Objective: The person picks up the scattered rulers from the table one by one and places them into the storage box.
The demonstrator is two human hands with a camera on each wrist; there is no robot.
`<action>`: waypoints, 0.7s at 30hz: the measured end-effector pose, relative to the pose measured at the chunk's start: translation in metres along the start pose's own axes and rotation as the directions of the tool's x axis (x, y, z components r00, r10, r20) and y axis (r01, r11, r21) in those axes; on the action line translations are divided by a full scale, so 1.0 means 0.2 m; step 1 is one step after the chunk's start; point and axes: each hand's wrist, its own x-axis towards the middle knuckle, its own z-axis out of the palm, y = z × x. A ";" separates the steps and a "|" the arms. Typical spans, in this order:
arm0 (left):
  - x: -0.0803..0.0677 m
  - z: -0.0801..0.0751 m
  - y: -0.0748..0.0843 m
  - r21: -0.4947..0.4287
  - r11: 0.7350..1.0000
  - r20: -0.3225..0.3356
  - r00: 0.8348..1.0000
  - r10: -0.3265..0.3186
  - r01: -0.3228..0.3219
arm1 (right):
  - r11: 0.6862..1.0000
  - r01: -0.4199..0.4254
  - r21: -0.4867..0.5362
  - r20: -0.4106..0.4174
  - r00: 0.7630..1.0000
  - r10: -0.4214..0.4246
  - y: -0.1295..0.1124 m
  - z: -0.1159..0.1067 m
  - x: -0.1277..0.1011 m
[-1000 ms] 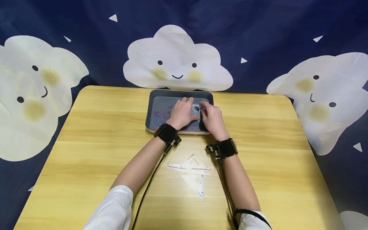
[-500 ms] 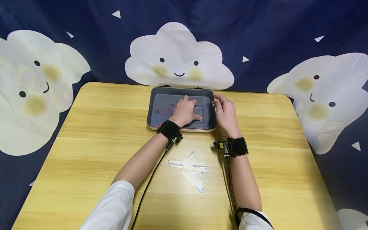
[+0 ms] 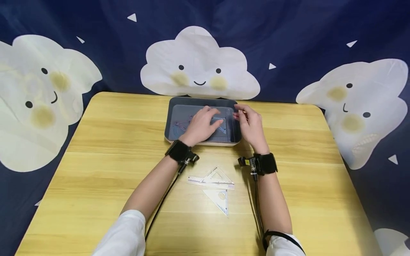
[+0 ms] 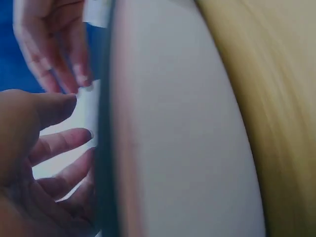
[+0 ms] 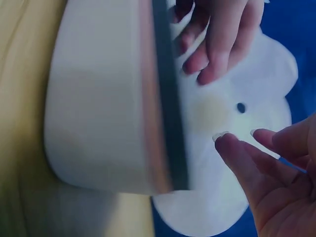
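Observation:
A dark grey tray with a pale outer side stands at the back of the table. Over its middle is my left hand, thumb and fingers apart and nothing held. A clear set square lies in the tray, just right of the left thumb and partly covered by that hand. My right hand hovers at the tray's right rim; in the right wrist view its thumb and fingers are spread around air. Thin purple-tinted items lie in the tray's left part, too small to make out.
On the wooden table, nearer me, a clear ruler lies with a set square overlapping it. Another set square lies just below them. Black cables trail from both wrist cameras. A cloud-print curtain hangs behind the table.
A set square between both hands a second ago now lies in the tray. My right hand moved right to the rim. My left hand has drawn slightly back and left off the set square.

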 end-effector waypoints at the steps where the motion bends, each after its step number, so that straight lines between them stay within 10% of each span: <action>1: -0.04 -0.02 0.01 -0.030 0.999 -0.019 1.000 0.009 -0.009 | 1.000 0.009 -0.009 0.006 1.000 -0.009 -0.02 -0.01 -0.02; 12: -0.35 -0.13 0.13 -0.037 0.999 -0.059 0.998 0.037 -0.039 | 0.963 0.155 -0.219 0.136 0.983 -0.127 -0.21 -0.08 -0.30; 21: -0.50 -0.08 0.17 0.038 0.998 0.168 0.985 0.036 -0.042 | 0.953 0.183 -0.241 0.393 0.916 -0.076 -0.24 -0.07 -0.44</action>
